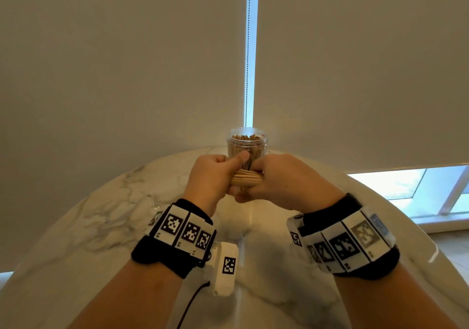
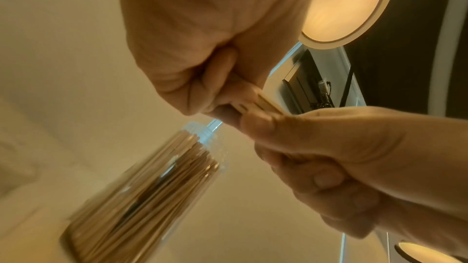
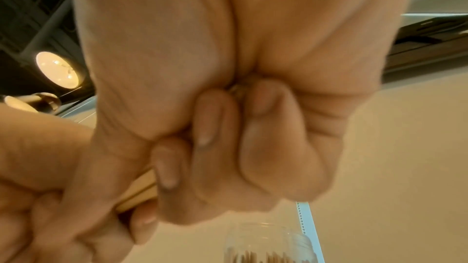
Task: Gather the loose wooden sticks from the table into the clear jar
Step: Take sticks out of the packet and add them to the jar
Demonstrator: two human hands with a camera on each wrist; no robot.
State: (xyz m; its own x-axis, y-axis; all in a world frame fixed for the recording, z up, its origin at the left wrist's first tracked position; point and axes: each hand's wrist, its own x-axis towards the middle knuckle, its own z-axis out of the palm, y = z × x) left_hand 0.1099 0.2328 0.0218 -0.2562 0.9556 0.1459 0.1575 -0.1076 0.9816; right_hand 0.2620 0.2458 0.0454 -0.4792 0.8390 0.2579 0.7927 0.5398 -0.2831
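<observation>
A bundle of thin wooden sticks (image 1: 246,179) lies level between my two hands, just in front of the clear jar (image 1: 247,142). My left hand (image 1: 215,176) grips the bundle's left end, thumb lying over the top. My right hand (image 1: 274,178) curls round the right end. The jar stands upright and open at the table's far edge, packed with upright sticks. In the left wrist view the sticks (image 2: 263,102) show between the left hand (image 2: 202,79) and the right hand (image 2: 316,147), with the jar (image 2: 152,191) below. The right wrist view shows the right hand (image 3: 215,137) curled tight, the sticks (image 3: 138,193) and the jar (image 3: 271,245).
The round marble table (image 1: 106,214) ends just behind the jar. Roller blinds (image 1: 127,62) hang behind it with a bead chain (image 1: 248,49) in the gap. A white tagged device (image 1: 225,267) with a black cable lies on the table near my left wrist.
</observation>
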